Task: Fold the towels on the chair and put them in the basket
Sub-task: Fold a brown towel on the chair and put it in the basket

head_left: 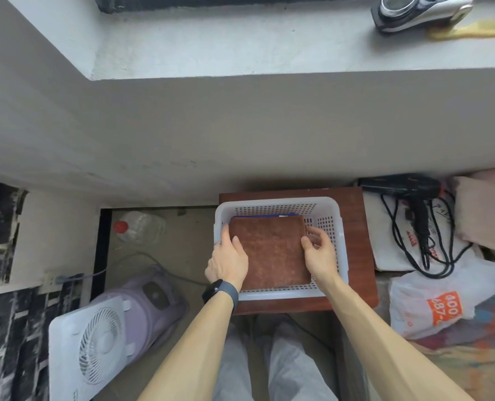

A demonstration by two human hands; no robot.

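Nearest us, our left hand (229, 261) and right hand (320, 253) each pinch a side edge of the folded brown towel (269, 253), thumbs on top, fingers tucked down the sides. The towel lies flat inside the white basket (278, 202), over something blue (286, 215). The basket stands on a reddish wooden desk (362, 256). Farther right lies a black hair dryer (405, 186).

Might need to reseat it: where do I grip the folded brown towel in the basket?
Take the folded brown towel by its left and right edges, from straight above. It lies flat, nearly filling the basket, so only the side gaps give finger room, where the left hand and right hand pinch it now.
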